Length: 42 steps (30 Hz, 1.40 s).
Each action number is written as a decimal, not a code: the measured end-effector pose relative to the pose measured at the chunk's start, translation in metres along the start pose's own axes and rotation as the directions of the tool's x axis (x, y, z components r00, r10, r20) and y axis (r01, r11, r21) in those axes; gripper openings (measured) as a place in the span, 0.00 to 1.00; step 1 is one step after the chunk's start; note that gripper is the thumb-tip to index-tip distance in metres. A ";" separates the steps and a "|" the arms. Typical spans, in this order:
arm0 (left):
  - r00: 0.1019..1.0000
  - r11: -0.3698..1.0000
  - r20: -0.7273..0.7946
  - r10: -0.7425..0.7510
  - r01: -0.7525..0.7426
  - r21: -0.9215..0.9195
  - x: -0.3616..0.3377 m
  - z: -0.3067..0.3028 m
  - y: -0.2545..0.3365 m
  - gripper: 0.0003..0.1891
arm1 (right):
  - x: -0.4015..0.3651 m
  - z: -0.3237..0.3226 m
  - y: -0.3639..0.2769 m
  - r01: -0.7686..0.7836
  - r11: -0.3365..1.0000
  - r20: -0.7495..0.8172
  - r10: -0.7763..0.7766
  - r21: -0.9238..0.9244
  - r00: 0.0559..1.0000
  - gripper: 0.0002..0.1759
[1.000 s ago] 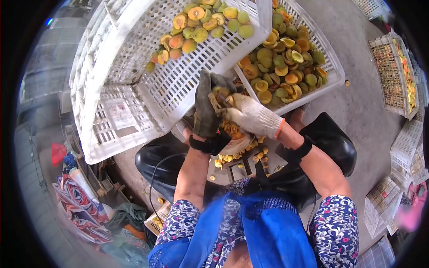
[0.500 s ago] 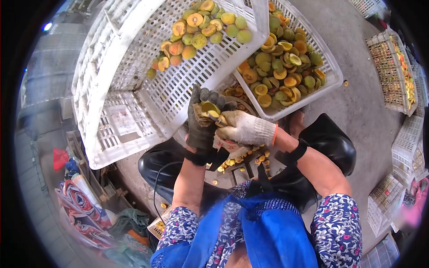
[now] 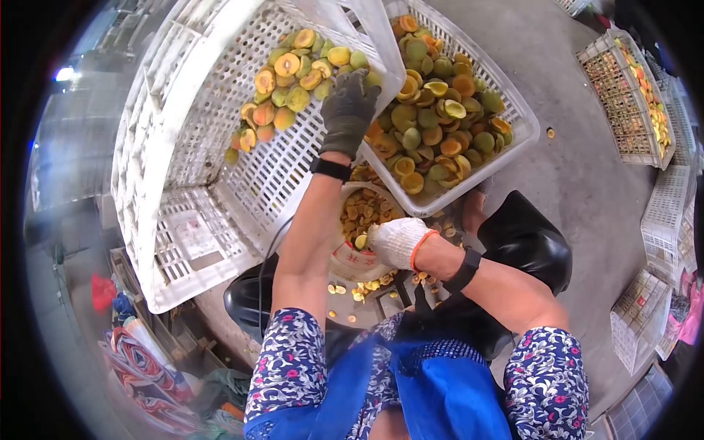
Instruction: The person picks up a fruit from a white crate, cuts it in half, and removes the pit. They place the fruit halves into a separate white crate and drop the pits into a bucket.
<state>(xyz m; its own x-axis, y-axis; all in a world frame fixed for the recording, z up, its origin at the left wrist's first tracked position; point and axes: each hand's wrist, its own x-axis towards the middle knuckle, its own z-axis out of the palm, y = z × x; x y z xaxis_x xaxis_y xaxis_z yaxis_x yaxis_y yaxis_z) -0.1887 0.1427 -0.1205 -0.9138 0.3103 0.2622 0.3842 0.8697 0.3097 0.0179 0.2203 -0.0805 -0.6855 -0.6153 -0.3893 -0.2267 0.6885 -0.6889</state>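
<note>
My left hand (image 3: 350, 110), in a dark grey glove, reaches into the tilted white crate (image 3: 271, 176) at the edge of a group of green and orange fruits (image 3: 297, 98); its fingertips are partly hidden among them. My right hand (image 3: 396, 242), in a white knit glove, is closed over the rim of a round bucket (image 3: 352, 265). A small yellowish piece (image 3: 361, 240) shows at its fingertips; what the fingers hold is too small to name. Cut pieces (image 3: 363, 208) lie inside the bucket.
A white crate of halved fruits (image 3: 447, 110) stands right of the tilted one. Scattered pieces lie on the floor (image 3: 565, 169). At the far right are a crate of colourful pieces (image 3: 623, 99) and further white crates (image 3: 642, 308). Bundled cloths and bags (image 3: 139, 367) lie at lower left.
My left hand has moved up and away from my right, from the halved fruit it held to the fruits in the tilted crate. My right hand has lowered slightly toward the bucket.
</note>
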 end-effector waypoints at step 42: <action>0.890 0.310 0.058 -0.453 0.219 -0.925 -0.166 -0.082 0.014 0.23 | 0.035 -0.010 -0.003 0.233 0.943 -0.541 -0.328 -0.238 0.775 0.14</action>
<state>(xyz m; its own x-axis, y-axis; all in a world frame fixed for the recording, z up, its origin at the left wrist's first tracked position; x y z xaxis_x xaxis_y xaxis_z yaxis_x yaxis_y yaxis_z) -0.0207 0.0715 -0.0851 -0.9946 -0.0958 0.0397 0.0415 -0.0172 0.9990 -0.0122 0.2007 -0.0855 -0.8308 -0.4946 0.2551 -0.5381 0.5971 -0.5949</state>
